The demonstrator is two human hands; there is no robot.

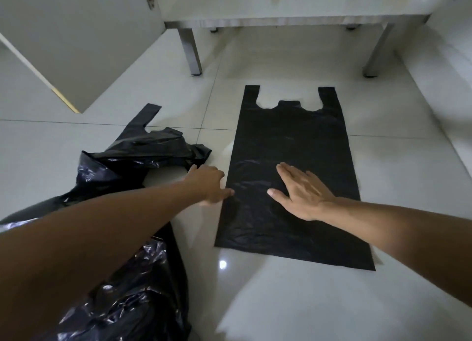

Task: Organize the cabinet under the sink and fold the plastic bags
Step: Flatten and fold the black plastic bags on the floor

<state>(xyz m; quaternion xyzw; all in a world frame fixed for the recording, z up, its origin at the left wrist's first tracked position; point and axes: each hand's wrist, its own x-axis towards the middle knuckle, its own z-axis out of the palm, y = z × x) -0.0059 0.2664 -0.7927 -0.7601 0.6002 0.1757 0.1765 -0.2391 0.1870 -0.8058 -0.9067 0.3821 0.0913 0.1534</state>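
Closest to the person, on the left, a big heap of shiny black bags (122, 276) lies crumpled on the white tiled floor (281, 302). The left arm reaches across the top of this heap. One bag in it sticks a handle strap out toward the far side.

A little further out, both hands are down at the flat black bag (293, 187). This bag lies spread out on the floor, to the right of the heap and not touching it. It is smooth with only small wrinkles. Its straight bottom edge is near the person, and its two handles point away.

The left hand (208, 184) is at the bag's left edge. Its fingers are curled and its thumb touches the edge. I cannot tell if it is pinching the plastic or just pressing it. The right hand (304, 192) lies flat on the middle of the bag, fingers straight and spread, pressing it down and gripping nothing.

Past the bag's handles stands a low white table (293, 21) with grey metal legs. A few small things sit on its tabletop, cut off by the picture's edge. To the far left, a white cabinet door (76, 46) hangs open above the floor.
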